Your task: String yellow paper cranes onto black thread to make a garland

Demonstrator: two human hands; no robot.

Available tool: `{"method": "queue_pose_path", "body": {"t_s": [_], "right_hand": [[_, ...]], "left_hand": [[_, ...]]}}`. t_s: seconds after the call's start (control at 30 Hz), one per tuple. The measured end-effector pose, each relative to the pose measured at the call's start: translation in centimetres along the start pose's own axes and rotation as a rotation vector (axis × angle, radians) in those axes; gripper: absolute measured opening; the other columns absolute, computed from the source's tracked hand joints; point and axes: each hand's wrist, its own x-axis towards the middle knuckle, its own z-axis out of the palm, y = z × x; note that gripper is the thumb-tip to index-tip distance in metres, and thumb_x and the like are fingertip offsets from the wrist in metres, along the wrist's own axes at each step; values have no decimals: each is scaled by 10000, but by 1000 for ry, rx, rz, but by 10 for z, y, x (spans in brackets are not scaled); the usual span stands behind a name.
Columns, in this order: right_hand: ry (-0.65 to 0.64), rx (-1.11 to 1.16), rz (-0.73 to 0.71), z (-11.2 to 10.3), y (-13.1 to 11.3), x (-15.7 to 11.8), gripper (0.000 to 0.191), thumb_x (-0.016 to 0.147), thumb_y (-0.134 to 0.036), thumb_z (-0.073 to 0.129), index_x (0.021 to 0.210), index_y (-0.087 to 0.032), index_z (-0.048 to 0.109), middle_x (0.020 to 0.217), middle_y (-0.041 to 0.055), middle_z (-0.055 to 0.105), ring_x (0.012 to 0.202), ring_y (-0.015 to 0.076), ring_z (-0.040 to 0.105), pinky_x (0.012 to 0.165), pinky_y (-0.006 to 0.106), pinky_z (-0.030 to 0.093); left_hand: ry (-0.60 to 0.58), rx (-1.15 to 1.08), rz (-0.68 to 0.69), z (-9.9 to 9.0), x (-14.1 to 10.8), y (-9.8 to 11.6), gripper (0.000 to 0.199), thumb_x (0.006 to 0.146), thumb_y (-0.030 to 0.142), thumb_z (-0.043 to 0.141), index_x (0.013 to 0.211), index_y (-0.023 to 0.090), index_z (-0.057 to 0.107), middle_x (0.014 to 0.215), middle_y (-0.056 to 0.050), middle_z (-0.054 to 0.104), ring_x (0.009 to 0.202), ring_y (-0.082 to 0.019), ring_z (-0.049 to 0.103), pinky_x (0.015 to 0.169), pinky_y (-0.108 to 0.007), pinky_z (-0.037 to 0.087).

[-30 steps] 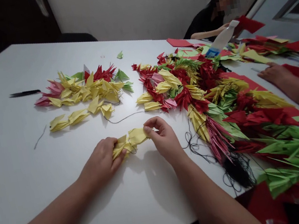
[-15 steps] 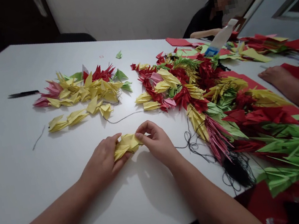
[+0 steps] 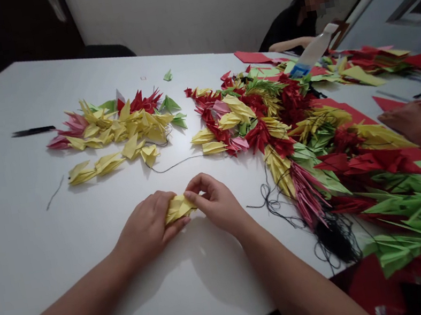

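A short string of yellow origami cranes [image 3: 178,210] is held just above the white table [image 3: 36,231]. My left hand [image 3: 147,224] is wrapped round its left end, thumb below and fingers on top. The thumb and fingertips of my right hand [image 3: 215,200] pinch the right end. Beyond my hands lies a row of yellow cranes [image 3: 109,164] trailing black thread [image 3: 173,167]. A larger pile of yellow, pink, red and green cranes [image 3: 123,123] rests behind that row.
Many-coloured strung cranes [image 3: 259,132] spread over the right side, with tangled black thread [image 3: 335,241] near the front edge. Scissors [image 3: 32,131] lie far left. A bottle [image 3: 312,52] tilts at the back right. A co-worker's hand [image 3: 411,116] is at right; another person [image 3: 288,24] sits behind.
My left hand has slid slightly right along the yellow cranes, covering more of them. My right hand has shifted slightly left. The co-worker's hand at right has moved right, beside red paper.
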Motion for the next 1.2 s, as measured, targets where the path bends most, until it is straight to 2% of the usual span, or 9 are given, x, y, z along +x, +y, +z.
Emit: {"method": "queue_pose_path", "body": {"t_s": [0.13,0.2,0.3,0.5,0.7,0.8,1.0,1.2], "right_hand": [[27,34,77,-6,-1,-1,237,773,-423,549,777,-194,486,462,-90,390,407,51,314,415,182,243],[36,132,103,-11,-2,0,250,740,-406,599,767,-199,463,417,-119,312,375,37,220,390,178,180],[67,295,84,-18,-5,0,311,664,-327,684,757,-210,411,401,-147,264,370,24,165,386,168,158],[152,400,20,-23,-6,4,363,629,-279,698,734,-221,356,408,-155,275,357,19,163,379,164,143],[80,295,50,-17,-1,5,284,647,-287,672,723,-204,411,401,-147,252,371,25,174,393,171,156],[116,275,55,-19,0,5,279,648,-287,665,713,-203,406,408,-145,241,377,26,168,400,175,154],[118,258,65,-23,1,5,293,636,-296,666,710,-208,396,415,-144,237,380,28,162,410,183,151],[119,154,57,-21,2,6,247,638,-289,637,657,-201,408,397,-133,266,383,34,194,411,188,166]], "left_hand": [[19,17,3,-1,0,0,351,878,492,375,1019,178,446,874,-60,573,773,-207,560,682,-333,454],[7,24,4,-1,0,-1,362,874,504,378,1018,180,451,869,-58,578,768,-205,560,682,-329,451],[-18,48,5,-1,-1,-2,388,869,522,375,1018,176,468,882,-67,587,780,-210,557,697,-338,446],[-81,58,46,-5,0,2,360,870,492,377,996,174,489,876,-64,601,784,-215,551,701,-340,435],[-115,-49,-98,-11,-1,6,401,857,501,340,1033,167,473,886,-74,595,807,-225,558,730,-360,438],[-144,-115,-145,-12,-1,6,396,876,485,286,1038,174,471,943,-83,596,877,-235,557,778,-372,427],[-152,-216,-201,-14,-1,6,413,880,514,256,1063,192,437,940,-65,584,879,-231,541,789,-364,411],[-187,-306,-234,-18,0,5,327,872,467,268,970,212,446,896,-37,574,862,-224,534,768,-350,408]]}}
